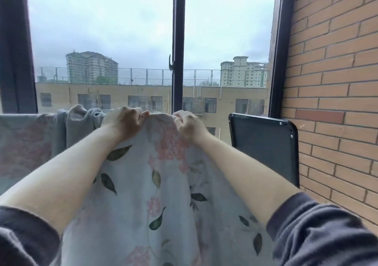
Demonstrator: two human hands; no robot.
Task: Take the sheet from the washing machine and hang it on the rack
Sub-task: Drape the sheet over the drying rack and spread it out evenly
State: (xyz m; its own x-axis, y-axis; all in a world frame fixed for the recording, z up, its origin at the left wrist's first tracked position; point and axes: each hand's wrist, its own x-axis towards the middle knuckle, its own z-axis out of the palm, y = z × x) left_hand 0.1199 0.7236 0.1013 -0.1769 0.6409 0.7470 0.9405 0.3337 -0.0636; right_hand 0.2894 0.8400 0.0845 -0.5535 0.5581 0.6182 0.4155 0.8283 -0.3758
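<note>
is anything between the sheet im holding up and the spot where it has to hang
Nothing visible blocks it. Both hands, left hand and right hand, grip the floral sheet at its top edge. Bunched grey fabric already hangs just to the left; the rack itself is hidden.

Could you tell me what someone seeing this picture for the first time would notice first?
First, the two bare forearms reaching up the middle, the left hand and right hand pinching the top edge of a pale floral sheet that hangs down between them. Behind them, a tall dark-framed window shows grey sky and apartment blocks, with a brick wall on the right.
</note>
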